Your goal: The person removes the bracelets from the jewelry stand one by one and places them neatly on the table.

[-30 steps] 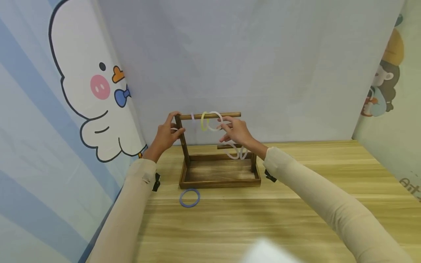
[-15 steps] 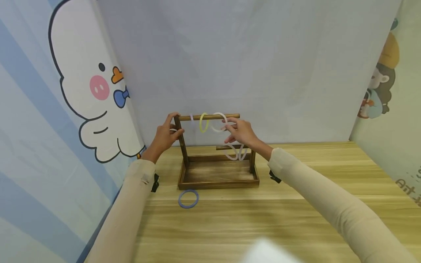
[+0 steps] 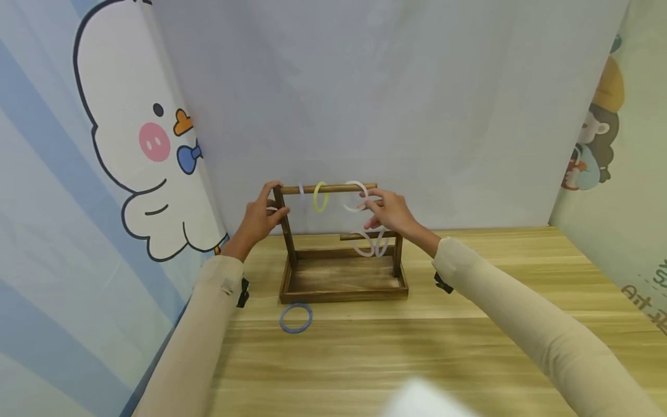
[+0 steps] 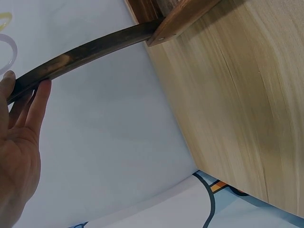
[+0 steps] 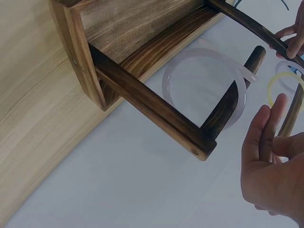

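A dark wooden rack (image 3: 344, 297) stands on the table, with a tray base and two bars. My left hand (image 3: 257, 217) holds the top of its tall left post (image 4: 90, 51), thumb on one side and fingers on the other. At the free right end of the upper bar (image 3: 337, 188), my right hand (image 3: 393, 213) pinches a white ring (image 3: 356, 182) that encircles the bar. Further left on that bar hang a yellow ring (image 3: 315, 200) and a pale purple ring (image 3: 301, 191). In the right wrist view, my fingers hide the white ring.
Two pale rings (image 5: 167, 85) hang from the short lower bar (image 5: 223, 109), below my right hand. A blue ring (image 3: 295, 332) lies flat on the wooden table (image 3: 365, 359) before the tray. Printed cloths surround the table, and a blurred white object (image 3: 419, 402) shows at the bottom edge.
My right hand has moved right along the upper bar with the white ring, away from the yellow ring. My left hand keeps its hold on the post.
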`<action>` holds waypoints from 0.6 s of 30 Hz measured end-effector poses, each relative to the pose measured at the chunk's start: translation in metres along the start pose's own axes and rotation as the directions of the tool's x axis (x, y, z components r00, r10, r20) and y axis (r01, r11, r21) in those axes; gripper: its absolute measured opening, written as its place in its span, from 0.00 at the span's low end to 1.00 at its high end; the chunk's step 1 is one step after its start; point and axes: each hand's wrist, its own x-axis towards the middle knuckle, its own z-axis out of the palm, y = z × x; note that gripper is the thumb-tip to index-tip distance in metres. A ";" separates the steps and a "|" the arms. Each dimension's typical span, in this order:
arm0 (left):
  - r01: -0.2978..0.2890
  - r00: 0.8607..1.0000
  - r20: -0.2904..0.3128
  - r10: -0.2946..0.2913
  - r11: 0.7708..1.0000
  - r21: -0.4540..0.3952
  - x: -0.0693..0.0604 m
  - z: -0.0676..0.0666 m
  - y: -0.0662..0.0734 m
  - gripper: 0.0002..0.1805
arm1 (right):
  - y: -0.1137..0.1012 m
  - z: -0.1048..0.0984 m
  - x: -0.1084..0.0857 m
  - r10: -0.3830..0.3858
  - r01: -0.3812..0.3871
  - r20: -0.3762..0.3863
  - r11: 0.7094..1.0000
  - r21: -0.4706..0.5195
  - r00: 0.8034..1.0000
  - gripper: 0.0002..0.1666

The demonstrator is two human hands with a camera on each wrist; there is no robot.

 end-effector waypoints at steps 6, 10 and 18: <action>0.004 1.000 -0.004 -0.004 1.000 0.007 0.000 0.000 0.000 0.34 | 0.003 -0.005 -0.001 -0.002 0.002 0.000 1.000 -0.019 1.000 0.21; 0.013 1.000 -0.004 -0.013 1.000 0.010 -0.001 -0.001 0.000 0.34 | 0.004 -0.008 -0.003 0.003 -0.003 0.000 1.000 -0.007 1.000 0.21; 0.018 1.000 0.004 -0.018 1.000 -0.015 -0.001 -0.004 0.001 0.35 | 0.007 -0.019 -0.007 0.007 -0.007 -0.004 1.000 -0.017 1.000 0.20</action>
